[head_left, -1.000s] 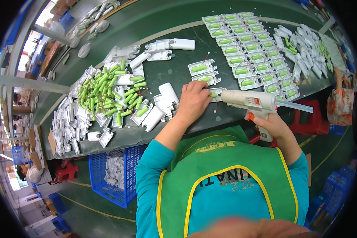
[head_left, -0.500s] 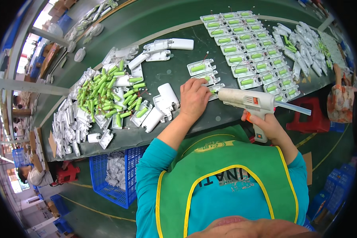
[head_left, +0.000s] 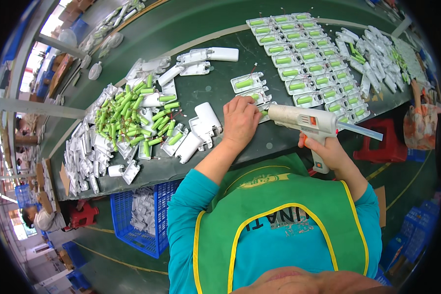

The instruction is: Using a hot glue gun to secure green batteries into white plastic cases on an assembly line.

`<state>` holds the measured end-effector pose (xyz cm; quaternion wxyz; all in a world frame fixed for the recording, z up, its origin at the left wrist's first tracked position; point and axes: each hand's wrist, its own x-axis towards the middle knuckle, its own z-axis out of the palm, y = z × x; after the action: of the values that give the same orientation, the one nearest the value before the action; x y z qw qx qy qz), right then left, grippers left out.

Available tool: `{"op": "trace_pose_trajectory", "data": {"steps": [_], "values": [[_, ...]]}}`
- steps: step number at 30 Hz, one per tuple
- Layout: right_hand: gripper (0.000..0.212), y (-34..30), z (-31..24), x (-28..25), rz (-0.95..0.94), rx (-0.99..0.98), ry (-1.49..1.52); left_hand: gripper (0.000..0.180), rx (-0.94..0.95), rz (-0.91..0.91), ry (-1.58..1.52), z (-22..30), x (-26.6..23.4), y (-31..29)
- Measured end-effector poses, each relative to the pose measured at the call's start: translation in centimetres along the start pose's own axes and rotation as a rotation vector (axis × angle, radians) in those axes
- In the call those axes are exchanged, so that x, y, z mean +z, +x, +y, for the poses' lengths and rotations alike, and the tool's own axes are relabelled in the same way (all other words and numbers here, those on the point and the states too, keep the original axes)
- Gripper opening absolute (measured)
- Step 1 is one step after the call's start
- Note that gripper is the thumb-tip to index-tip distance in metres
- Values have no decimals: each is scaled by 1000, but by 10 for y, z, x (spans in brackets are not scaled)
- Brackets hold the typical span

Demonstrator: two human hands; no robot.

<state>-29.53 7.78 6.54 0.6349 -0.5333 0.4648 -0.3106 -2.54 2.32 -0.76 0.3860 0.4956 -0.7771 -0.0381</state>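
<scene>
Green table bears white casings; blue crate below

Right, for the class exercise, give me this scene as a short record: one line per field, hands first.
Left hand: fingers at a casing, by the glue gun's tip
Right hand: gripping the glue gun, clear stick out its back
Beyond the gun: rows of casings with green cells
Left on bench: heap of green cells among white casings
Below bench: blue crate with white parts
</scene>
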Motion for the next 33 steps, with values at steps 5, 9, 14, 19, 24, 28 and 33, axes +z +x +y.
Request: {"op": "trace_pose_trajectory", "data": {"steps": [5, 9, 14, 19, 24, 28, 33], "values": [[42, -7, -1, -4, -7, 39, -6, 19, -6, 5, 3, 1, -1, 1], [41, -11, 1, -5, -5, 62, 8, 34, -14, -62, 27, -1, -3, -2], [40, -13, -2, -12, 28, 82, 162, 113, -77, -268, 56, 1, -10, 8], [46, -20, 4, -28, 76, 26, 372, 121, -96, -328, 102, -10, -4, 21], [47, -29, 11, -46, 147, -69, 458, 123, -80, -373, 96, -14, -7, 25], [46, -36, 14, -56, 204, -118, 519, 114, -79, -324, 65, -6, -21, 21], [47, -41, 23, -62, 144, -206, 680, 19, -39, 19, 172, -18, -29, 8]]}}
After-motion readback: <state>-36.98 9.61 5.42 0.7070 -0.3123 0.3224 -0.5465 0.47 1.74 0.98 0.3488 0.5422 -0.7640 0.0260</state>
